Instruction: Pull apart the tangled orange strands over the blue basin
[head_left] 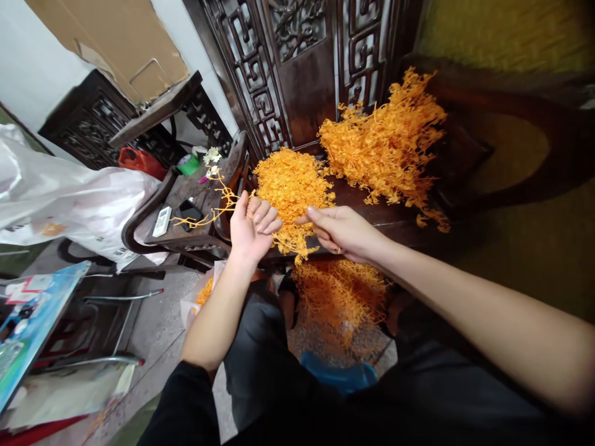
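Note:
My left hand [253,226] is closed around an orange branching stem [223,198], whose thin twigs stick out to the left. My right hand [341,230] is half curled with thumb and forefinger pinched together; whatever sits in the pinch is too small to make out. Between and beyond the hands is a heap of small orange pieces [292,186] on the dark wooden bench [362,197]. Behind my right hand lies a larger bundle of orange branched stems [385,139]. More orange stems [344,297] lie lower down, between my legs.
A carved wooden backrest [307,93] rises behind the heap. At left, a small side table holds a white remote [162,222], a black object [189,212] and green tape [188,164]. White plastic bags [69,192] bulge beside it. Something blue [339,375] lies on the floor.

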Demonstrator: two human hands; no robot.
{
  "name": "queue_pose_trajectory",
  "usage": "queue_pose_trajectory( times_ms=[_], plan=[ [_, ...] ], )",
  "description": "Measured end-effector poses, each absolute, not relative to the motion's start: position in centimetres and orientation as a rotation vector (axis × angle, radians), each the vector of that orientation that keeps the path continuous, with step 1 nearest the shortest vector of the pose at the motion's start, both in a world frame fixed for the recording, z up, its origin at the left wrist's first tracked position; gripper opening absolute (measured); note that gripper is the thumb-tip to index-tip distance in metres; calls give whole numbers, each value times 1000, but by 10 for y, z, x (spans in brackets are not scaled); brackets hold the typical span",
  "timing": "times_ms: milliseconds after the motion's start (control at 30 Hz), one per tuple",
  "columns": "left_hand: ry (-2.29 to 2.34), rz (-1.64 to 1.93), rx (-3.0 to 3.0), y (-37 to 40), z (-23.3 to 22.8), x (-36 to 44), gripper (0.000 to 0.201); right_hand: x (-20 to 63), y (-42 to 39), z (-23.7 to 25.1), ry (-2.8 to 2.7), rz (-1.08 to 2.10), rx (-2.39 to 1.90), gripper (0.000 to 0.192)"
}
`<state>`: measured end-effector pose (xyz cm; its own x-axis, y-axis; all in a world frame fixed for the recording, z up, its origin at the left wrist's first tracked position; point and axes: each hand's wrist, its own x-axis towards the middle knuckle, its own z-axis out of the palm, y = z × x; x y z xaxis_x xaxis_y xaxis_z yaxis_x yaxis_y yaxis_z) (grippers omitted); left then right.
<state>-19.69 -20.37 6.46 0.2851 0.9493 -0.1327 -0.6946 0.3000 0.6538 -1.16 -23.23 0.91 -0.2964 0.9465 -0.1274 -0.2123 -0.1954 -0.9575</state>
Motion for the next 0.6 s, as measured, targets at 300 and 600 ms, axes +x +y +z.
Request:
queue_pose_trajectory(
  times_ms=[300, 600],
  plan=[
    [640, 1154, 512, -210, 71, -186, 53, -31, -220, 4, -1368, 1297, -1044, 50],
    [667, 1192, 517, -210, 79, -198, 52, 0, -182, 1, -1177, 634, -1314, 27]
  ],
)
